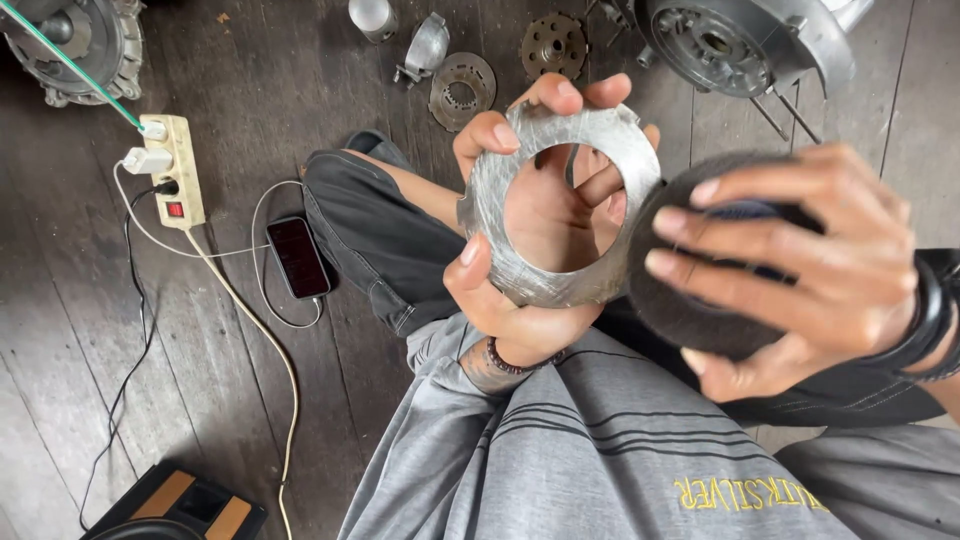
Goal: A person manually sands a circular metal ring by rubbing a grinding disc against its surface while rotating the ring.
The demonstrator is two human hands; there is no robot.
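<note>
- The left hand [520, 250] grips a flat grey metal ring [560, 200] at the centre of the frame, thumb on its lower left rim, fingertips curled over the top edge; the palm shows through the ring's wide hole.
- The right hand [810, 260] is closed around a dark round foam pad [690, 310], fingers spread over its face; the pad's left edge touches the ring's right rim.
- A black band sits on the right wrist, a beaded bracelet on the left.
- Below the hands, a grey striped shirt [600, 450] fills the lower middle, with yellow lettering at lower right.
- At left centre, a dark phone [297, 257] lies on the wooden floor [60, 330], a white cable plugged in at its lower end.
- In the upper left, a cream power strip [177, 170] with a red switch holds white plugs.
- At the top edge lie a perforated metal disc [462, 90], a toothed gear plate [553, 44] and a small shiny cylinder [372, 17].
- A grey engine housing [750, 40] sits upper right, another [75, 45] in the upper left corner.
- An orange-and-black box [185, 505] sits at the lower left.
</note>
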